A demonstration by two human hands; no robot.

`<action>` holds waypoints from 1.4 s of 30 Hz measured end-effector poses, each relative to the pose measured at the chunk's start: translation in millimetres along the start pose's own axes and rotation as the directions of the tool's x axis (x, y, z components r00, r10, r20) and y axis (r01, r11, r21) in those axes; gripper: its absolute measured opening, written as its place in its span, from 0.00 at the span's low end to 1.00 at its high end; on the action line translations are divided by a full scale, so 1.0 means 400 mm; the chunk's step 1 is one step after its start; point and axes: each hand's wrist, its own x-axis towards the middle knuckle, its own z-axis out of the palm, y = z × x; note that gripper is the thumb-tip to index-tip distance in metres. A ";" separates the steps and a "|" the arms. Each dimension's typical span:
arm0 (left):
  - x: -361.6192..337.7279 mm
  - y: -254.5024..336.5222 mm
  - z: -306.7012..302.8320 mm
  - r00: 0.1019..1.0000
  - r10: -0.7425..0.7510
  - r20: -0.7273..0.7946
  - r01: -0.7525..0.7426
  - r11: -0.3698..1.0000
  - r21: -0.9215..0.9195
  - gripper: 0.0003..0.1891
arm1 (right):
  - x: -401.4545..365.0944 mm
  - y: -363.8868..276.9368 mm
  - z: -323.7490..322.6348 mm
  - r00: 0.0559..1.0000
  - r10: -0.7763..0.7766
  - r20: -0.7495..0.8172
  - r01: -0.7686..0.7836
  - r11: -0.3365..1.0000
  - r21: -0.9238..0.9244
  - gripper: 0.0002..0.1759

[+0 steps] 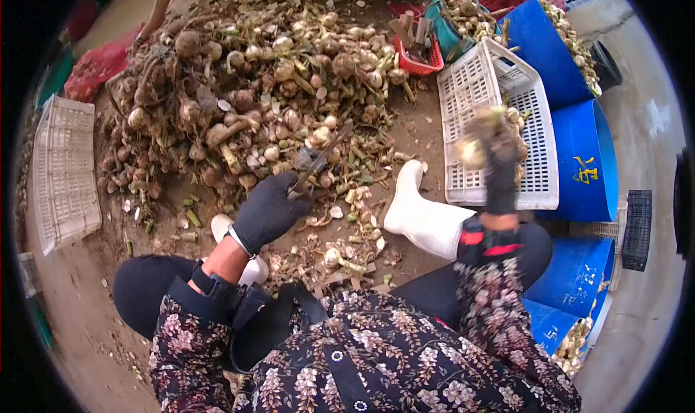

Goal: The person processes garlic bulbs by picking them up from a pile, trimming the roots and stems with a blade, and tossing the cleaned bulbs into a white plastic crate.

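Observation:
My left hand, in a dark glove, is closed around a knife. Its blade points up and to the right, over the near edge of a large heap of garlic bulbs. On the right, my gloved right hand is smeared by motion above a white plastic crate. Pale garlic bulbs are at its fingers, which seem to grip them, though the blur hides the exact hold. More garlic lies inside the crate, partly behind that hand.
Blue bins stand along the right side, some with garlic. A red basket holds handled tools behind the crate. Another white crate stands at far left. My white boot is beside the crate; trimmed scraps litter the floor.

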 end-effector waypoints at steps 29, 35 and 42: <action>-0.035 0.023 -0.015 0.968 -0.018 -0.251 -0.061 0.950 -0.306 0.16 | -0.492 0.544 0.442 0.382 0.481 0.789 0.007 0.852 -0.523 0.34; -0.033 0.033 0.000 0.960 0.117 -0.254 -0.131 0.990 -0.041 0.12 | -0.229 0.367 0.444 0.680 0.368 0.634 -0.507 0.861 0.045 0.40; -0.046 0.041 0.034 0.942 0.295 -0.160 -0.219 0.902 0.371 0.11 | -0.167 0.135 0.342 0.851 0.131 0.509 -0.031 0.979 -0.201 0.27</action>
